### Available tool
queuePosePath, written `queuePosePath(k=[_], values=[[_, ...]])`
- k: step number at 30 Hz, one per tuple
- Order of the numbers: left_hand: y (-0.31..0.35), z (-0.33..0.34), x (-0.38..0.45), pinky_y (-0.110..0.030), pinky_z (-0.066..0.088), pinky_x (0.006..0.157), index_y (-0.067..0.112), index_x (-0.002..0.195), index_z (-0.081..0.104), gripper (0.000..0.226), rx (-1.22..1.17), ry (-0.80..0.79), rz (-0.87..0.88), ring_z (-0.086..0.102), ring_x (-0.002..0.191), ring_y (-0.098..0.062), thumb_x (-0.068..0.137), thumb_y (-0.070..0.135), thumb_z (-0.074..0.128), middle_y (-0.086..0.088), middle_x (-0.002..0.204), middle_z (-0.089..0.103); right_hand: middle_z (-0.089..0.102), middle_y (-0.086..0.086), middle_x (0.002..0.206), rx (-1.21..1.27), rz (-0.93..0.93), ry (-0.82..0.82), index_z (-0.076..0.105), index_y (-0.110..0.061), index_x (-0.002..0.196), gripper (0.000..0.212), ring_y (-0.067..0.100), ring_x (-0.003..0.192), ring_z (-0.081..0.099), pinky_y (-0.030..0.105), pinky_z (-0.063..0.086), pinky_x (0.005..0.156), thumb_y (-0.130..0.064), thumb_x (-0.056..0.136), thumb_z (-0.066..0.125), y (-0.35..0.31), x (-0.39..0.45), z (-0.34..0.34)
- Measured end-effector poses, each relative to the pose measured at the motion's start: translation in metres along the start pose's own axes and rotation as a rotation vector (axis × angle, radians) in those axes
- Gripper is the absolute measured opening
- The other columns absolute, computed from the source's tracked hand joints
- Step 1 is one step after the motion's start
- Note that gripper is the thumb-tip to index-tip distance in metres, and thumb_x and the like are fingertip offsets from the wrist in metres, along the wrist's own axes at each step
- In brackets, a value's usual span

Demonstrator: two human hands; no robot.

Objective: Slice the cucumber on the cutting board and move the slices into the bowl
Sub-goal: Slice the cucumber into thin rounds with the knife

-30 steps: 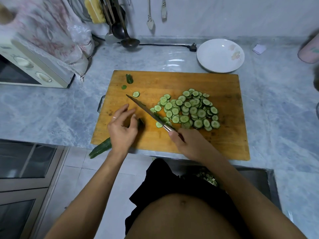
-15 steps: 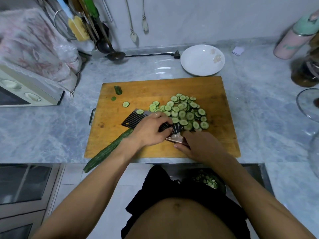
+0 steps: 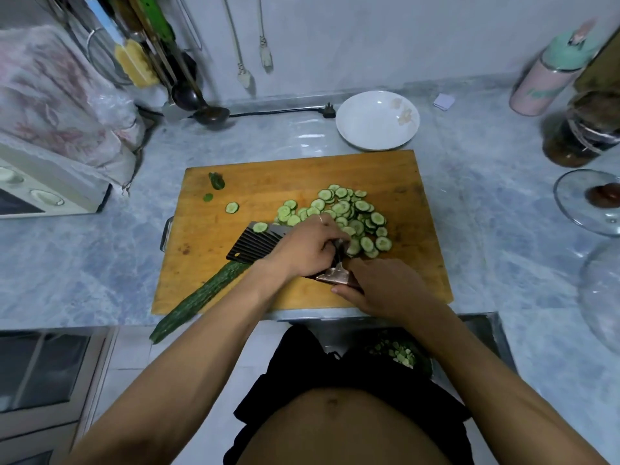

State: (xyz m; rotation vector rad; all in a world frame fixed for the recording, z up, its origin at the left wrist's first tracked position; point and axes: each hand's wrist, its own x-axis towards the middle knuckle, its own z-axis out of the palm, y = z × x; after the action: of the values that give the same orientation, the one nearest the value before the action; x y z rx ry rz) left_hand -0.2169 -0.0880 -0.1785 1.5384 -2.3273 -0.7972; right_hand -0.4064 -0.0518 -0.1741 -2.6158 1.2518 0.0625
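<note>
A wooden cutting board lies on the marble counter with a pile of cucumber slices on its right half. The uncut cucumber piece lies slanted across the board's front-left corner, its end hanging over the counter edge. A ridged cleaver blade lies flat on the board with one slice on it. My left hand rests on the blade, fingers curled into the near edge of the pile. My right hand grips the cleaver's handle. A white bowl stands just behind the board.
A toaster oven stands at the left. Ladles hang at the back. A pink bottle, a dark jar and a glass lid crowd the right. A dark container with cucumber pieces sits below the counter's front edge.
The cleaver went from cutting upright to lying flat on the board. My left hand let go of the cucumber and moved right onto the blade beside the slices.
</note>
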Motion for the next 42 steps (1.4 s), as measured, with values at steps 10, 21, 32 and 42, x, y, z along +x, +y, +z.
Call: queuePosePath(k=[10,21,32,42], values=[[-0.042,-0.033,-0.032,-0.02,0.039,0.093,0.013,0.113,0.072,0.035,-0.097,0.529,-0.314,0.056,0.107,-0.015,0.087,0.0,0.052,-0.004,0.114,0.065,0.063,-0.001,0.084,0.139,0.085,0.004,0.056,-0.018,0.107,0.052,0.02,0.073,0.062,0.034,0.052,0.064,-0.066,0.094,0.039,0.007,-0.008,0.009],[-0.137,-0.053,-0.02,-0.034,0.036,0.11,0.004,0.123,0.065,0.04,-0.072,0.288,-0.723,0.049,0.128,-0.033,0.085,-0.001,0.054,-0.017,0.133,0.059,0.059,-0.003,0.082,0.193,0.224,0.016,0.049,-0.024,0.095,0.041,0.021,0.08,0.061,0.032,0.038,0.062,-0.064,0.095,0.041,0.008,0.002,-0.004],[-0.101,-0.015,-0.038,-0.027,0.04,0.105,0.016,0.13,0.062,0.057,-0.305,0.323,-0.637,0.052,0.124,-0.027,0.075,0.001,0.052,-0.012,0.131,0.058,0.039,-0.002,0.054,0.58,0.389,0.091,0.04,-0.018,0.06,0.053,0.013,0.05,0.038,0.033,0.025,0.053,-0.057,0.092,0.056,0.012,-0.002,0.007],[-0.072,-0.012,-0.01,-0.03,0.04,0.105,0.016,0.146,0.036,0.077,-0.056,-0.047,-0.827,0.042,0.128,-0.028,0.079,0.015,0.074,-0.013,0.144,0.023,0.048,-0.004,0.053,0.839,0.384,0.176,0.05,-0.017,0.06,0.051,0.015,0.05,0.048,0.033,0.037,0.053,-0.055,0.093,0.054,0.0,-0.005,0.004]])
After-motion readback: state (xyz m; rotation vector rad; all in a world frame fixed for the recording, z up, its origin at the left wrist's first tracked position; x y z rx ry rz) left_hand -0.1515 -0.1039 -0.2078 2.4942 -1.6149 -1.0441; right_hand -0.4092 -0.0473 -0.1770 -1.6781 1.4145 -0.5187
